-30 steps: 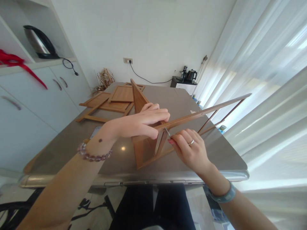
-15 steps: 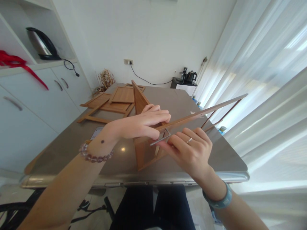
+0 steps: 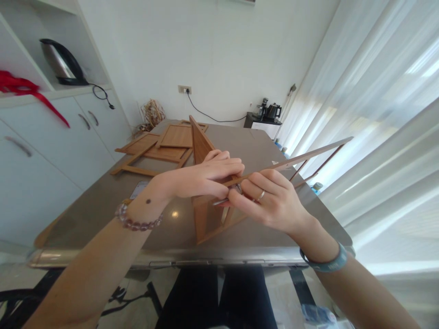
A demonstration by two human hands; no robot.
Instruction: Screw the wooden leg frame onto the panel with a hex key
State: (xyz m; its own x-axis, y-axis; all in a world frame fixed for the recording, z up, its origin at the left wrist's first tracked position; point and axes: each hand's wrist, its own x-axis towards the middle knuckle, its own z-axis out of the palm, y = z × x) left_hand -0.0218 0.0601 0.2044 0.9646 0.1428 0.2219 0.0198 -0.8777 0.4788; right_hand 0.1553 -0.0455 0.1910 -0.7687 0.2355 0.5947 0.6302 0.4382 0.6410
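My left hand (image 3: 202, 178) is closed over the top rail of a wooden frame (image 3: 302, 157) that stands upright on the grey table (image 3: 270, 228). Just right of it, my right hand (image 3: 270, 203) pinches a small metal hex key (image 3: 222, 200) against the rail where an upright wooden panel (image 3: 199, 144) joins it. The key's short end is hidden by my fingers. I wear a bead bracelet on the left wrist and a blue band on the right.
Several loose wooden panels (image 3: 161, 146) lie flat at the table's far left. White cabinets (image 3: 51, 141) with a kettle (image 3: 60, 61) stand on the left. A small stand with kettles (image 3: 267, 112) sits at the back wall. Curtains (image 3: 377, 114) hang on the right.
My right hand has swung the hex key round from below the rail up towards my left hand, and its wrist has turned over.
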